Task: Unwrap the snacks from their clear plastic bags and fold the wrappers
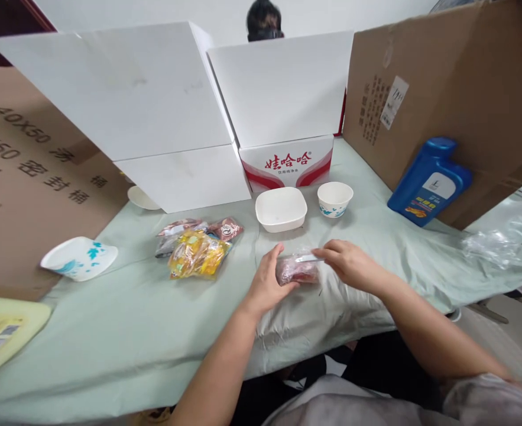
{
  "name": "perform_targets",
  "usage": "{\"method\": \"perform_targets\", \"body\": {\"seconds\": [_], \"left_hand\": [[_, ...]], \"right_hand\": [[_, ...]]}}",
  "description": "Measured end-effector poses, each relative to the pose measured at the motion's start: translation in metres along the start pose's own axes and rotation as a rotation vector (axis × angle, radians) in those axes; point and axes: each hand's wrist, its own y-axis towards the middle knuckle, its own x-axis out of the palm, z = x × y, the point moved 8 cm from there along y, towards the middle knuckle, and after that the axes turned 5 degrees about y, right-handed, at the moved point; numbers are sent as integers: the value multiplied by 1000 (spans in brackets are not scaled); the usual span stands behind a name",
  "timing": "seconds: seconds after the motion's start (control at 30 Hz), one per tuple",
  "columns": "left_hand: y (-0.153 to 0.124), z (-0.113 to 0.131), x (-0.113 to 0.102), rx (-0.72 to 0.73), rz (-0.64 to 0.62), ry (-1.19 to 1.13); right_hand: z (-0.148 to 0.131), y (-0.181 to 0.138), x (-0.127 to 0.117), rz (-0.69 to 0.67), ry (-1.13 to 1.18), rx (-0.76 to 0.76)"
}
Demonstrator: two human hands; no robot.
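My left hand [266, 283] is closed around the left end of a clear plastic package [297, 273] with pinkish-red contents, low over the table's front part. From the right, my right hand [350, 265] pinches a slim, pale, blade-shaped tool [307, 258], which lies along the package's upper side. Whether the tool cuts into the wrap cannot be made out. Left of my hands is a pile of snack packets, with yellow packets [198, 254] in front and reddish-brown ones [226, 228] behind. A white rectangular bowl [281, 208] stands just beyond my hands, with a white paper cup [335, 200] beside it.
White boxes [287, 89] and brown cartons [429, 89] wall in the back and sides. A blue bottle [429, 180] leans against the right carton. At left are a tipped paper cup [80, 259] and a yellow container [7, 334]. Someone's head [264, 21] shows behind the boxes.
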Motion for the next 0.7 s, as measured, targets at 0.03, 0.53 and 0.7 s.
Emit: {"method": "perform_targets", "body": {"seconds": [0.03,0.53,0.7], "left_hand": [[0,-4,3,-36,-27,-7],[-3,-4,-15,-142,111,-221],[-9,-21,-28,-284,348,-413]], "right_hand": [[-14,10,5,-53,-19,-46],[49,-10,-12,108,-25,207],[-6,7,19,11,282,-73]]}}
